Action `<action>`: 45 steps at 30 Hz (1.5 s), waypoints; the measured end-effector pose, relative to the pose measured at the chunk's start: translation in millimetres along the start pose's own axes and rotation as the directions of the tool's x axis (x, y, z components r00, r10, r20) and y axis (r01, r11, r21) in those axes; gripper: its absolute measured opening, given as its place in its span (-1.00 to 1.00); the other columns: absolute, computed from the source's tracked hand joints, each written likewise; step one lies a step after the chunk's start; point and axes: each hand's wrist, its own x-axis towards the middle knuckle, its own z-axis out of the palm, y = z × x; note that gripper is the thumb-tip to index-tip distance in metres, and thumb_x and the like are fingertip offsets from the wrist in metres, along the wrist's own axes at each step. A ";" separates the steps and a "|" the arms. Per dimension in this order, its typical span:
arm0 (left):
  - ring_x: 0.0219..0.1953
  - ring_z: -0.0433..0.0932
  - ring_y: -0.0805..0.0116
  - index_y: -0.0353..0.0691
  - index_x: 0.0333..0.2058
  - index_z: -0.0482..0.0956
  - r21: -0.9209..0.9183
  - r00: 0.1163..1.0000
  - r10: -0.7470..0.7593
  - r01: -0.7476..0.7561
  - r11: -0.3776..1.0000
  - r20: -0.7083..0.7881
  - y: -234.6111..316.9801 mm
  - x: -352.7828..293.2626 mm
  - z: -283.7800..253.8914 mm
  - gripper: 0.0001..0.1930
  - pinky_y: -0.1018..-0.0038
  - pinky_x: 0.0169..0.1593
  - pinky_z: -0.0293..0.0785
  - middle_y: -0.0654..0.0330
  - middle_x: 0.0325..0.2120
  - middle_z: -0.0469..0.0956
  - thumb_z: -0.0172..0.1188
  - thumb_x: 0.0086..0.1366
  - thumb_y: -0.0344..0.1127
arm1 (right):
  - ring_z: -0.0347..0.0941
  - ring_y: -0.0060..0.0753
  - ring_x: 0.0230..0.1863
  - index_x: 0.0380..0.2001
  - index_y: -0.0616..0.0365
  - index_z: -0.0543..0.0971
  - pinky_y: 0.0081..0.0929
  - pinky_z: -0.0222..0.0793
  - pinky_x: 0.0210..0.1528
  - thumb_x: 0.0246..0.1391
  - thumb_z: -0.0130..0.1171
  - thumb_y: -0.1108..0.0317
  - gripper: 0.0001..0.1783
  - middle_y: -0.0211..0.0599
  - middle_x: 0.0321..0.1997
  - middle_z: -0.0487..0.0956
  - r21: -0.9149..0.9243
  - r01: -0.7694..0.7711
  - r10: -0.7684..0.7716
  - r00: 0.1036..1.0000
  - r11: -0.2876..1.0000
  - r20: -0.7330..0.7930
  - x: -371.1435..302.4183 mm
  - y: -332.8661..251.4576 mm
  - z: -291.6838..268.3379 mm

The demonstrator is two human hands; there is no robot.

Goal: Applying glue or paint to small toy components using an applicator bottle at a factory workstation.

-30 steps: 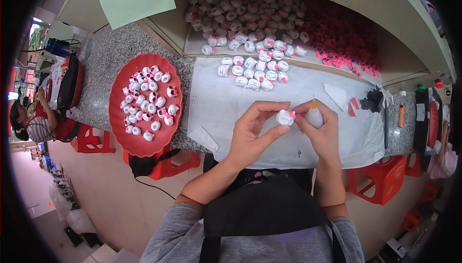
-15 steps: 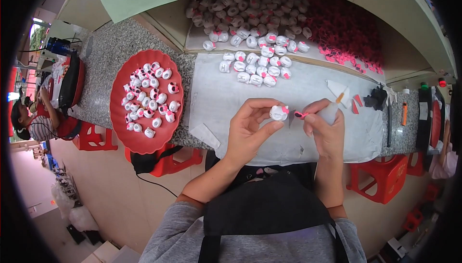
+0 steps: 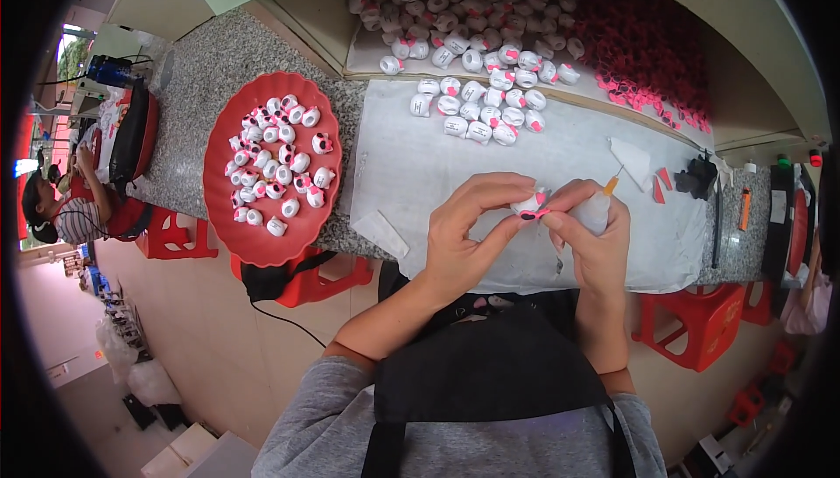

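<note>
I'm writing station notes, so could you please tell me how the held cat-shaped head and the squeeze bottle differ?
The cat-shaped head is rounded with pink trim; the squeeze bottle has an orange tip. The head is in the left-hand grip, the bottle in the right-hand grip. Both are pale and held over the white sheet.

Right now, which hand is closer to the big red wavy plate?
Left. The left hand is nearer, to the right of the red scalloped plate; the right hand is farther right, past the left hand.
</note>
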 end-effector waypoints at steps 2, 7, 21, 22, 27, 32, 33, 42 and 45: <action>-0.20 0.34 0.30 -0.36 -0.31 0.30 -0.056 1.000 0.001 0.000 0.998 0.026 -0.2 -0.1 0.0 -0.71 0.51 -0.17 0.30 -0.03 -0.26 0.32 0.03 -0.09 -0.66 | 0.19 -0.64 -0.70 -0.63 0.31 0.38 -0.77 0.06 -0.71 -0.32 0.07 0.62 -0.91 -0.27 -0.57 0.36 -0.033 0.009 -0.009 1.000 0.999 -0.009 -0.2 0.1 -1.5; -0.18 0.33 0.29 -0.37 -0.30 0.31 -0.251 0.995 -0.097 0.101 0.963 0.027 5.9 1.0 2.2 -0.72 0.48 -0.13 0.27 -0.05 -0.25 0.32 0.04 -0.07 -0.63 | 0.20 -0.64 -0.69 -0.56 0.30 0.38 -0.78 0.07 -0.71 -0.33 0.10 0.60 -0.85 -0.29 -0.58 0.35 -0.048 0.050 -0.051 0.999 0.998 -0.014 -2.6 2.2 -0.8; -0.17 0.33 0.29 -0.34 -0.35 0.43 -0.387 0.985 -0.135 0.166 0.907 0.105 5.9 -1.3 -1.8 -0.77 0.43 -0.04 0.16 0.09 -0.30 0.40 0.07 -0.08 -0.57 | 0.28 -0.69 -0.50 -0.42 0.27 0.45 -0.75 0.21 -0.43 -0.41 0.21 0.56 -0.68 -0.39 -0.49 0.44 -0.074 0.042 -0.031 0.989 0.996 0.146 -6.5 1.4 -2.9; -0.18 0.34 0.30 -0.33 -0.36 0.44 -0.371 0.987 -0.116 0.151 0.916 0.114 4.9 -1.3 -2.4 -0.79 0.41 -0.03 0.15 0.10 -0.32 0.41 0.08 -0.08 -0.56 | 0.28 -0.69 -0.50 -0.42 0.27 0.45 -0.75 0.21 -0.43 -0.41 0.21 0.56 -0.68 -0.39 -0.49 0.44 -0.075 0.041 -0.029 0.989 0.996 0.147 -7.1 1.2 -2.7; -0.22 0.36 0.32 -0.30 -0.40 0.47 -0.347 0.992 -0.052 0.088 0.934 0.112 -0.1 -3.1 -3.3 -0.81 0.32 -0.01 0.11 0.14 -0.36 0.44 0.10 -0.09 -0.51 | 0.30 -0.69 -0.53 -0.45 0.27 0.47 -0.76 0.19 -0.48 -0.42 0.23 0.54 -0.70 -0.39 -0.53 0.45 -0.041 0.015 -0.010 0.991 0.999 0.136 -9.3 0.5 -0.1; -0.24 0.37 0.26 -0.30 -0.44 0.46 -0.343 0.993 -0.043 0.078 0.936 0.107 1.0 -3.0 -3.1 -0.84 0.23 0.03 0.02 0.10 -0.40 0.44 0.14 -0.10 -0.47 | 0.30 -0.69 -0.53 -0.45 0.27 0.46 -0.76 0.19 -0.50 -0.42 0.24 0.53 -0.70 -0.37 -0.53 0.45 -0.030 0.032 -0.027 0.989 0.999 0.146 -8.7 1.2 0.3; -0.24 0.37 0.26 -0.30 -0.44 0.46 -0.343 0.994 -0.043 0.077 0.936 0.105 1.0 -3.3 -3.5 -0.84 0.23 0.03 0.02 0.10 -0.40 0.44 0.14 -0.10 -0.47 | 0.31 -0.68 -0.53 -0.45 0.27 0.46 -0.76 0.19 -0.50 -0.42 0.24 0.53 -0.69 -0.37 -0.53 0.45 -0.034 0.028 -0.023 0.989 0.999 0.146 -9.0 1.4 0.4; -0.24 0.37 0.27 -0.30 -0.43 0.45 -0.329 0.991 -0.074 0.106 0.938 0.108 0.4 -3.4 -3.0 -0.83 0.23 0.02 0.03 0.09 -0.39 0.43 0.13 -0.10 -0.48 | 0.27 -0.70 -0.58 -0.45 0.27 0.46 -0.78 0.15 -0.55 -0.42 0.25 0.53 -0.69 -0.40 -0.57 0.43 -0.010 0.012 -0.010 0.989 1.000 0.146 -8.0 4.3 -1.6; -0.24 0.37 0.28 -0.31 -0.42 0.44 -0.331 0.991 -0.067 0.103 0.938 0.117 -1.4 -4.1 -3.5 -0.82 0.24 0.02 0.04 0.08 -0.40 0.43 0.13 -0.10 -0.48 | 0.26 -0.71 -0.60 -0.44 0.27 0.45 -0.79 0.13 -0.56 -0.42 0.25 0.53 -0.68 -0.41 -0.57 0.42 -0.009 0.005 -0.003 0.990 1.000 0.139 -8.5 4.1 -1.0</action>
